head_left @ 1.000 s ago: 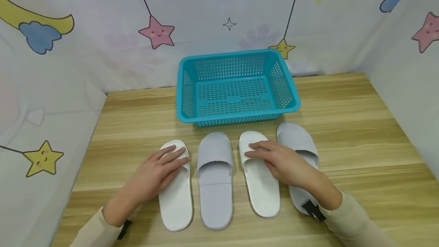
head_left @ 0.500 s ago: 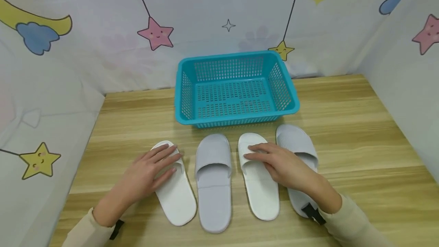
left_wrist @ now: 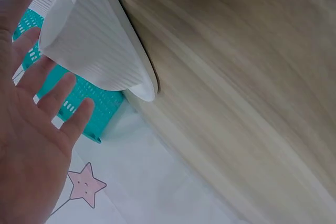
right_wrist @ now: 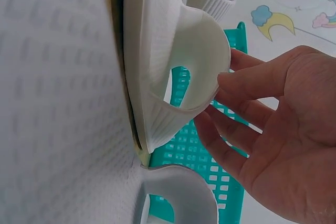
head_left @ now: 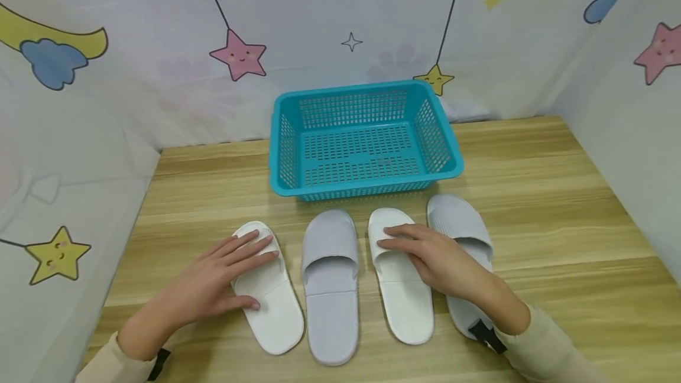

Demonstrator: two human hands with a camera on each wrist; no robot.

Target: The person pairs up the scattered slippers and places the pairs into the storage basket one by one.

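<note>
My left hand point(head_left: 213, 279) lies over the upper strap of the leftmost white slipper point(head_left: 282, 324), fingers extended and thumb spread apart. In the left wrist view its open palm point(left_wrist: 31, 124) faces the camera beside the slipper's ribbed strap point(left_wrist: 92, 38). My right hand point(head_left: 438, 256) rests with relaxed fingers on the strap of the second white slipper point(head_left: 409, 312). The right wrist view has fingertips and thumb right at the rim of that strap point(right_wrist: 202, 51). A grey slipper point(head_left: 332, 324) stands between the two white ones.
Under my right forearm lies another grey slipper point(head_left: 460, 217), partly hidden. A turquoise perforated basket point(head_left: 367, 189) stands behind the slippers on the wood-grain table point(head_left: 558, 223). White cloth walls point(head_left: 308, 10) with printed stars enclose the back and sides.
The leftmost white slipper has turned, its heel swinging right and its toe left. My left hand has shifted left and its thumb has spread. The right hand stays at its strap.
</note>
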